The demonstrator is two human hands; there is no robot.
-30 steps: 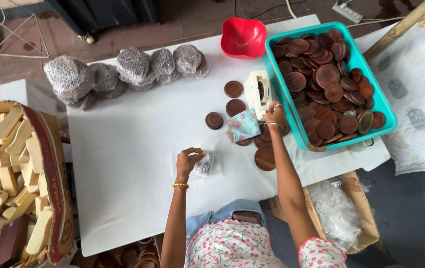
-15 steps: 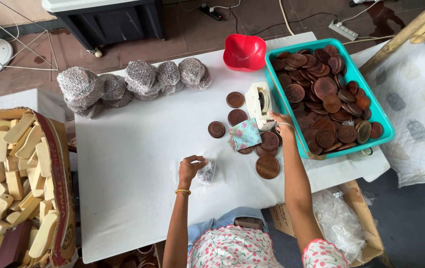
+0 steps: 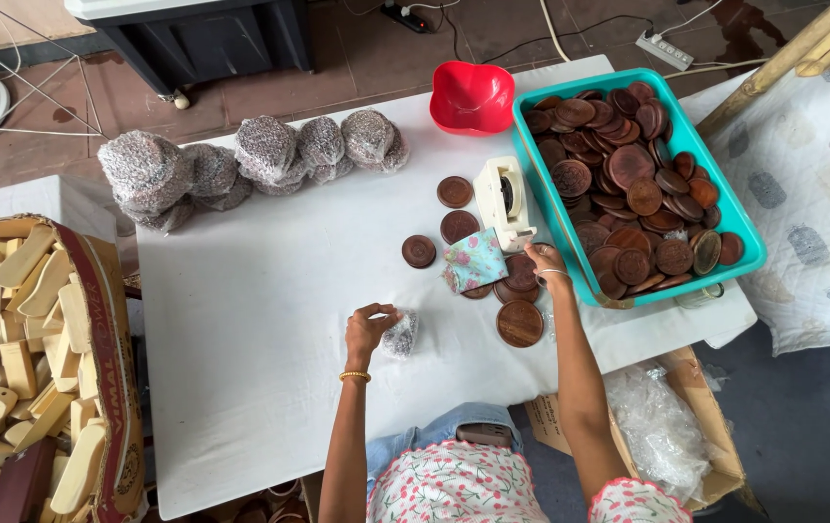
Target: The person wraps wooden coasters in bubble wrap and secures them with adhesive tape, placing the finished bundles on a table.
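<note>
My left hand (image 3: 368,327) pinches a small clear plastic bag (image 3: 401,334) with something dark inside, resting on the white table (image 3: 269,320). My right hand (image 3: 548,263) reaches to the round brown wooden discs (image 3: 517,321) lying by the teal tray (image 3: 736,218), fingers touching one near the tray's front corner; whether it grips the disc I cannot tell. A white tape dispenser (image 3: 502,199) and a small floral cloth (image 3: 474,260) sit just left of that hand. The tray is heaped with several brown carved discs (image 3: 628,179).
A red bowl (image 3: 472,96) stands behind the tray. Several speckled wrapped bundles (image 3: 240,160) line the table's far edge. A cardboard box of pale wooden blocks (image 3: 17,358) sits at left. A box with clear plastic bags (image 3: 662,426) is on the floor at right.
The view has shifted slightly. My right hand has come down from the tape dispenser to the discs by the tray corner. My left hand has stayed on the small bag.
</note>
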